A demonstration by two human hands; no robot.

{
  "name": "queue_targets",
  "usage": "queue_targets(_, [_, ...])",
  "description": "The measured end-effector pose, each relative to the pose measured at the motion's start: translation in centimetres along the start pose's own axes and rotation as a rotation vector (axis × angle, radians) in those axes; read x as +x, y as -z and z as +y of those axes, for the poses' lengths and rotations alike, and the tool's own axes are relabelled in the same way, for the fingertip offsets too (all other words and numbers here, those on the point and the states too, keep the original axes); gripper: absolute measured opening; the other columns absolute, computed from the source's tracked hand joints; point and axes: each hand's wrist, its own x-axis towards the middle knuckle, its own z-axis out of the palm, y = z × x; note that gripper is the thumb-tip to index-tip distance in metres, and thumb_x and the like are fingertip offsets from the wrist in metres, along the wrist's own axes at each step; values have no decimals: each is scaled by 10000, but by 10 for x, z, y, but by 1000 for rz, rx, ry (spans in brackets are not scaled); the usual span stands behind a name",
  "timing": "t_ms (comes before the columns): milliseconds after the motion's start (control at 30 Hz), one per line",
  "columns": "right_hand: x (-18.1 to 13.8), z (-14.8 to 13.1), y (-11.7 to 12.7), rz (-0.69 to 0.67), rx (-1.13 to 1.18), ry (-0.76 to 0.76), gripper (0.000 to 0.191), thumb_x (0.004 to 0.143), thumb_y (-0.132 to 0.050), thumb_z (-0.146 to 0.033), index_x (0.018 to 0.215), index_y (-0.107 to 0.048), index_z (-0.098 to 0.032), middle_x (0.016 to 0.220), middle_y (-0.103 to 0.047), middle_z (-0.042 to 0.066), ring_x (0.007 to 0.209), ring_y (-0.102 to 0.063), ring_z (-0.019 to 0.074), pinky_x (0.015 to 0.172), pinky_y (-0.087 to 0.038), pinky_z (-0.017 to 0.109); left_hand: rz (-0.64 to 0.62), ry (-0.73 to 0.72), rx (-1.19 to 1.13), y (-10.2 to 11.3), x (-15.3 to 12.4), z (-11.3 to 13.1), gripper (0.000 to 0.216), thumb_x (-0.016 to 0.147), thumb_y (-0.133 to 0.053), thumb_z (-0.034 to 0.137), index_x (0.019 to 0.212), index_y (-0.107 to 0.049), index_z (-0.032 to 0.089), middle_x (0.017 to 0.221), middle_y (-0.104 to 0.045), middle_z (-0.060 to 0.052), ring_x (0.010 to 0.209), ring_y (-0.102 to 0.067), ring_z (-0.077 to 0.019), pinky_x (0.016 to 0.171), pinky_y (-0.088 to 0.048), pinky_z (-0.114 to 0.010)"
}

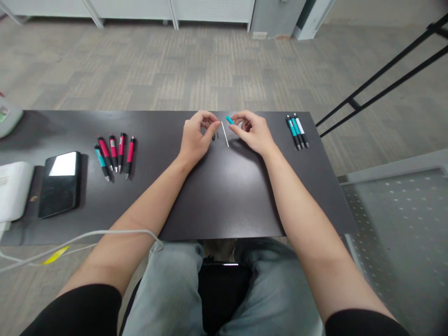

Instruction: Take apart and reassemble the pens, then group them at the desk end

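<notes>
Right-hand grip (256,132) in the head view pinches a short turquoise cylindrical piece (230,120) between thumb and fingers, its free end pointing left and away from the person. Left-hand grip (196,137) has thumb and forefinger drawn close together; whether anything is pinched there cannot be told.

What matters is the thin white straight rod (225,134) lying between the two grips. Its far end sits right beside the left fingertips, touching or just short of them, so the left hand is nearer. From there its long axis runs toward the person, slanting slightly right, roughly along the turquoise piece's slant but steeper. That piece is just right of the rod's far end. Small dark parts (213,137) rest on the dark grey tabletop (224,196), just nearer the person than the left fingertips.
</notes>
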Motion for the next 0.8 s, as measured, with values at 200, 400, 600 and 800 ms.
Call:
queue_targets(200, [-4, -17, -2, -43, -67, 133, 313, 1016, -912, -587, 1098, -836, -295, 1024, -783, 60, 881, -633, 263, 850, -563, 426, 110, 106, -221, 4, 12, -18, 424, 1075, -893, 662, 1062, -758, 261, 1040, -861, -58, 995, -844, -220, 916, -668, -343])
queue_targets(400, [-5, -15, -5, -61, -102, 174, 240, 1064, -871, -534, 1146, -848, -310, 1034, -783, 56, 877, -622, 268, 880, -569, 439, 59, 124, -283, -1, 7, -17, 461, 1015, -952, 672, 1043, -784, 244, 1050, -877, -64, 983, -868, -215, 930, -683, -339])
queue_targets(600, [-5, -15, -11, -85, -84, 172, 284, 1084, -849, -580, 1156, -830, -306, 1024, -771, 54, 849, -610, 260, 861, -565, 430, 17, 93, -309, -1, 6, -14, 464, 982, -986, 667, 991, -808, 238, 1031, -886, -72, 955, -854, -226, 945, -691, -373])
queue_targets(800, [-6, -15, -12, -54, -88, 159, 316, 1080, -836, -622, 1163, -823, -317, 1028, -776, 55, 823, -593, 257, 822, -555, 426, 45, 124, -278, 1, 7, -18, 500, 920, -1017, 707, 965, -828, 247, 982, -876, -58, 902, -819, -225, 897, -684, -376])
